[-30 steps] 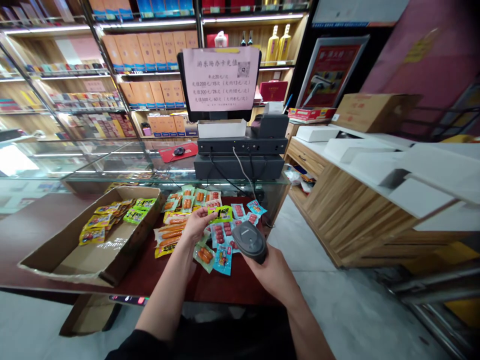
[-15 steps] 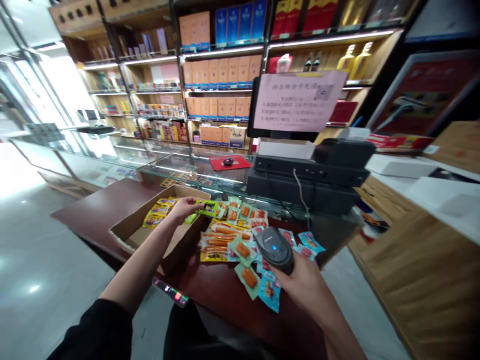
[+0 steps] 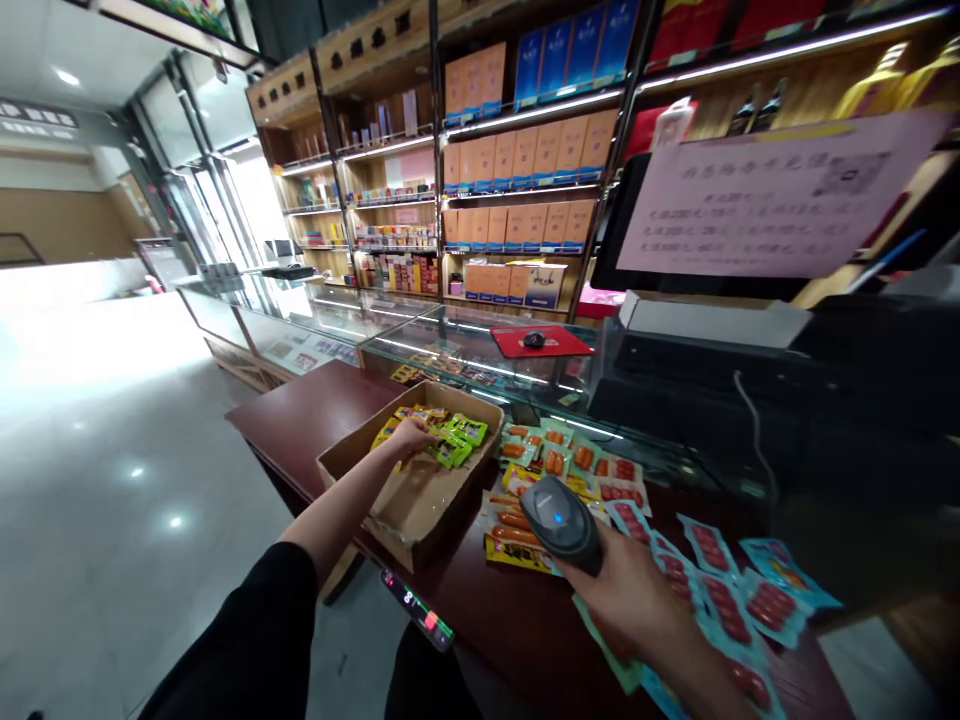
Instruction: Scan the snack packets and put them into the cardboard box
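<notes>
My left hand (image 3: 412, 438) reaches into the open cardboard box (image 3: 420, 540), its fingers pinched at a green snack packet (image 3: 448, 450). Other green packets lie beside it, and yellow packets (image 3: 386, 432) are partly covered by the hand. My right hand (image 3: 611, 575) is wrapped round a dark barcode scanner (image 3: 559, 520) with a blue light on top. Below and around the scanner, packs of long sausages (image 3: 514, 535), small orange sausage packs (image 3: 555, 462) and blue-edged packs of red sausages (image 3: 724, 605) lie on the table; my right forearm hides some.
The dark red table (image 3: 300, 420) meets a glass display counter (image 3: 465, 350), which bears a mouse (image 3: 534, 340) on a red mat. A monitor with a pink paper sign (image 3: 765, 210) stands at right. A lit phone (image 3: 416, 608) sits by the table's front edge.
My left hand has brought the green packet from above the box's right edge down into the box. The view has turned left, and the scanner stays in my right hand.
</notes>
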Action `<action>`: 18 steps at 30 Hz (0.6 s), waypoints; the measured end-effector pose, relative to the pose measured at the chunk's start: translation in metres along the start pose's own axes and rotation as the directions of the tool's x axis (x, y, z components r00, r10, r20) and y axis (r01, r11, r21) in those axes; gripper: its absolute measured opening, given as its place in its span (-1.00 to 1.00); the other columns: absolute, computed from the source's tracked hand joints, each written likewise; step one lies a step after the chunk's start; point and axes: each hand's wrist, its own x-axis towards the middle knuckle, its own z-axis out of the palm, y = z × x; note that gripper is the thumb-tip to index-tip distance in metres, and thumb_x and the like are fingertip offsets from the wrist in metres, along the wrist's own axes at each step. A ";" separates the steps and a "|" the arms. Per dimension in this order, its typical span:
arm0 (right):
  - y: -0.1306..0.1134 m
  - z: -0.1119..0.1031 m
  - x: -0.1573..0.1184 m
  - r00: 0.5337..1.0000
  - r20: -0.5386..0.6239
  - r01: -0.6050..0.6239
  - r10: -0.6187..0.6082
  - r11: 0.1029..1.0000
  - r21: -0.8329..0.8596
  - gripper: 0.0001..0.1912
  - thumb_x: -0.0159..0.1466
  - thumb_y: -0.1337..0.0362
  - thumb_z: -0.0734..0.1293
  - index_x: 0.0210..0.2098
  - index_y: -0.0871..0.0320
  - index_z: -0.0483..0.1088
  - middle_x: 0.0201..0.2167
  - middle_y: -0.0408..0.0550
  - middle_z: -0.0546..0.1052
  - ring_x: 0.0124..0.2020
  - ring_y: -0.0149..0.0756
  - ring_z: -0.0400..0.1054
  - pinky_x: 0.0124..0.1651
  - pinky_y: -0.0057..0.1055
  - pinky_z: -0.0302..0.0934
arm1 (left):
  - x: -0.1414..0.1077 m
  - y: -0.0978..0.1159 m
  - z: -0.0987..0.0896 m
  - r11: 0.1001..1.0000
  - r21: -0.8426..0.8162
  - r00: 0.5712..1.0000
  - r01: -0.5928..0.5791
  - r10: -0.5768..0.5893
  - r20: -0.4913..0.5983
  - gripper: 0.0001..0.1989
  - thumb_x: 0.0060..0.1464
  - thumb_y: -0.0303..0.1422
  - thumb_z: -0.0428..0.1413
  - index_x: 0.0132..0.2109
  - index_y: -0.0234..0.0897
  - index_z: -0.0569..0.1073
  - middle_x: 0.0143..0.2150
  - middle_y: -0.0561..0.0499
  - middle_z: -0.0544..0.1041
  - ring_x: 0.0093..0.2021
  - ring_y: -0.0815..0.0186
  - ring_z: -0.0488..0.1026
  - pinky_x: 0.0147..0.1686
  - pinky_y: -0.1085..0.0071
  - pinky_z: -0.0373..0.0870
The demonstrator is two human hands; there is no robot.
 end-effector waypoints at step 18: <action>0.006 -0.019 -0.009 0.998 -0.062 -0.028 0.029 0.999 0.021 -0.66 0.11 0.20 0.35 -0.12 0.13 0.50 -0.27 0.06 0.65 -0.16 0.03 0.55 -0.22 -0.31 0.34 | -0.030 0.061 0.040 0.645 0.691 0.930 -0.328 0.347 0.118 -0.76 -0.04 -0.35 0.20 -0.21 -0.37 0.63 -0.35 -0.09 0.59 -0.28 0.20 0.50 -0.23 0.40 0.30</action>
